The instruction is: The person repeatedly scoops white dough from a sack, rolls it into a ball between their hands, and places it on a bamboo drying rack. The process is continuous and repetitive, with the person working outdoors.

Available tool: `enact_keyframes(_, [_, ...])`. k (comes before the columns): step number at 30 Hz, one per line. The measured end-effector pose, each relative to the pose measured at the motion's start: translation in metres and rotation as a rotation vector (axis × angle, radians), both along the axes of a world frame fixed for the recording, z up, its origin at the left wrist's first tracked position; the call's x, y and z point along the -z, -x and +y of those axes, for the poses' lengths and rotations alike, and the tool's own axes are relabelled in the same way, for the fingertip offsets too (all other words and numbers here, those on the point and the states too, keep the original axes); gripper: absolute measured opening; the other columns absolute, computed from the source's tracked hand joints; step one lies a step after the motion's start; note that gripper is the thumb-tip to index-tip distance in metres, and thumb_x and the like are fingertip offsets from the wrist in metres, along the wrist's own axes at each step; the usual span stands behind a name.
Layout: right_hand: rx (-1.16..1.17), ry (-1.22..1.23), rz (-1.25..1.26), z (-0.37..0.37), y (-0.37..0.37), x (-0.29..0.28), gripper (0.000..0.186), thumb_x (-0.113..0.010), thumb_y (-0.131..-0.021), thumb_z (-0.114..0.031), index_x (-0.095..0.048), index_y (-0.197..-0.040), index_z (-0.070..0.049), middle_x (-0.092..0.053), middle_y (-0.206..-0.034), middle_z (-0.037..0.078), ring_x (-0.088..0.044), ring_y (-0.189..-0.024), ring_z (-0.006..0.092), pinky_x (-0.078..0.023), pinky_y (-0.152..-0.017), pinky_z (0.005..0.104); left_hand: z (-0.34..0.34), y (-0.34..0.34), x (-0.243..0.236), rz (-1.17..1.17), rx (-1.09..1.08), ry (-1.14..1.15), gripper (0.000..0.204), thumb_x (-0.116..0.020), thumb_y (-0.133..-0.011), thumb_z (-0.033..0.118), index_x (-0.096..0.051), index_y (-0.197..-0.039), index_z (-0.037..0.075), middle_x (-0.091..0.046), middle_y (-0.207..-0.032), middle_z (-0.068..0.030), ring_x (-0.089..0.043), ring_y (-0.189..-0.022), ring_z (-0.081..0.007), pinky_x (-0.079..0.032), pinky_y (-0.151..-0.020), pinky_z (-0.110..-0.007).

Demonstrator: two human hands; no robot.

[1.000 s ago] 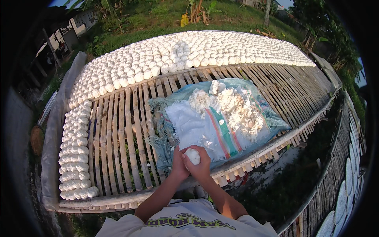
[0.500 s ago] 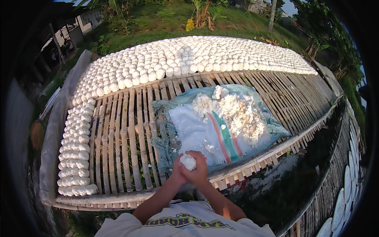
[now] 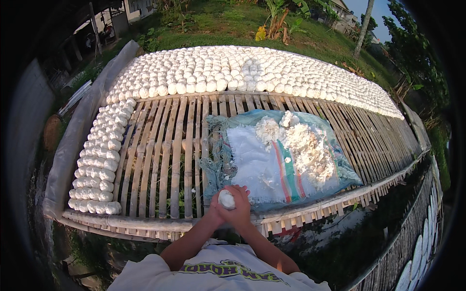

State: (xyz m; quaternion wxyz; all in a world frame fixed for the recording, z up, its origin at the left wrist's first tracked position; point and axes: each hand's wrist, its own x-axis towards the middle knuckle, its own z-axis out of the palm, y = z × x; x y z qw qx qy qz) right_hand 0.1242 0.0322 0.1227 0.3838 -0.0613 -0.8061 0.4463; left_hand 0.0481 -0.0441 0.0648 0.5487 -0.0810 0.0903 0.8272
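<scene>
Both my hands are cupped together near the front bamboo edge, pressing a round white ball (image 3: pixel 226 199) of damp, crumbly-looking mass between them. My left hand (image 3: pixel 215 209) wraps the ball's left and underside, partly hidden. My right hand (image 3: pixel 240 205) closes over its right side, fingers curled around it. Just beyond them lies a white woven sack (image 3: pixel 255 167) with green and red stripes, spread over blue-green netting (image 3: pixel 218 127). A loose heap of white crumbly mass (image 3: pixel 306 145) rests on the sack's right half.
The slatted bamboo rack (image 3: pixel 167 155) has gaps between its strips. Rows of white balls (image 3: pixel 194 72) cover its far side and a left-hand column (image 3: pixel 94 179). Rolled plastic sheeting (image 3: pixel 92 116) lies along the left edge. Another rack (image 3: pixel 412 237) with flat white discs stands at lower right.
The view has turned a little to the left, so the rack and sack appear shifted right. My hands have rotated slightly around the white ball, which stays between them.
</scene>
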Motion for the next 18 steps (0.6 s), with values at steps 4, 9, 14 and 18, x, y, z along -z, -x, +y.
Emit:
enact_keyframes(4, [-0.117,0.113,0.014,-0.015,0.005,0.001,0.067,-0.093,-0.068,-0.016,-0.068,-0.13,-0.004,-0.066,-0.125,0.02,-0.066,-0.115,0.0347,-0.054,-0.098,0.0456,-0.026,-0.003,0.0,-0.072,-0.076,0.013,0.052,-0.04,-0.108,0.052,-0.063,-0.133,0.013,-0.07,-0.123,-0.0112,-0.067,-0.117,-0.0279,-0.053,-0.107,-0.049])
enact_keyframes(9, [-0.196,-0.263,-0.174,-0.03,0.014,0.006,0.078,-0.092,-0.073,-0.023,-0.06,-0.141,-0.002,-0.056,-0.14,0.023,-0.061,-0.124,0.0372,-0.05,-0.106,0.0506,-0.055,0.006,0.015,-0.111,-0.197,-0.118,0.055,-0.038,-0.109,0.047,-0.057,-0.139,0.006,-0.064,-0.139,-0.015,-0.061,-0.13,-0.0319,-0.049,-0.113,-0.049])
enact_keyframes(14, [-0.169,-0.022,-0.194,-0.079,0.015,0.012,0.088,-0.087,-0.086,-0.023,-0.04,-0.158,-0.005,-0.046,-0.152,0.02,-0.055,-0.133,0.0335,-0.047,-0.111,0.0472,-0.082,0.021,0.015,0.105,-0.568,0.371,0.049,-0.041,-0.108,0.042,-0.06,-0.133,0.004,-0.068,-0.129,-0.0134,-0.068,-0.119,-0.0304,-0.055,-0.104,-0.043])
enact_keyframes(18, [-0.42,0.853,-0.232,-0.124,0.051,0.009,0.091,-0.08,-0.096,-0.026,-0.023,-0.163,0.0,-0.046,-0.151,0.022,-0.051,-0.139,0.034,-0.043,-0.116,0.0487,-0.116,0.017,-0.001,0.485,-0.899,0.56,0.044,-0.043,-0.107,0.036,-0.059,-0.133,0.004,-0.067,-0.128,-0.0128,-0.066,-0.121,-0.0262,-0.052,-0.105,-0.039])
